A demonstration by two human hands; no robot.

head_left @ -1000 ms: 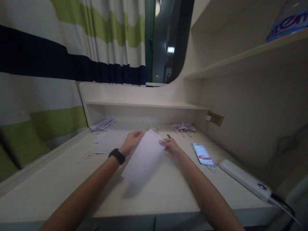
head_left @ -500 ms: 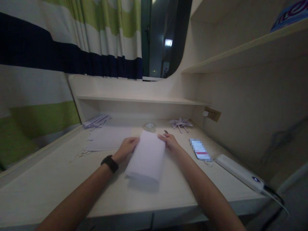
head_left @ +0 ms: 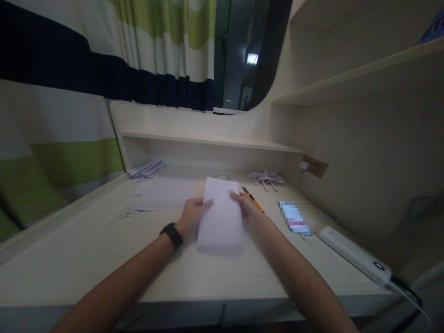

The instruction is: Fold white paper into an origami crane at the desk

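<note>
**Folded sheet, held at both long edges**

Your left hand (head_left: 192, 216) and right hand (head_left: 247, 206) grasp the white paper (head_left: 221, 216) by its side edges, fingers over the top face. It lies on the desk (head_left: 86, 249), long axis running away from you (slightly tilted). A yellow knife (head_left: 252, 198) lies just beside your right hand.

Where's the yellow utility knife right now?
In the head view the yellow utility knife lies on the desk just right of the right hand, between the white paper and the phone.
</note>
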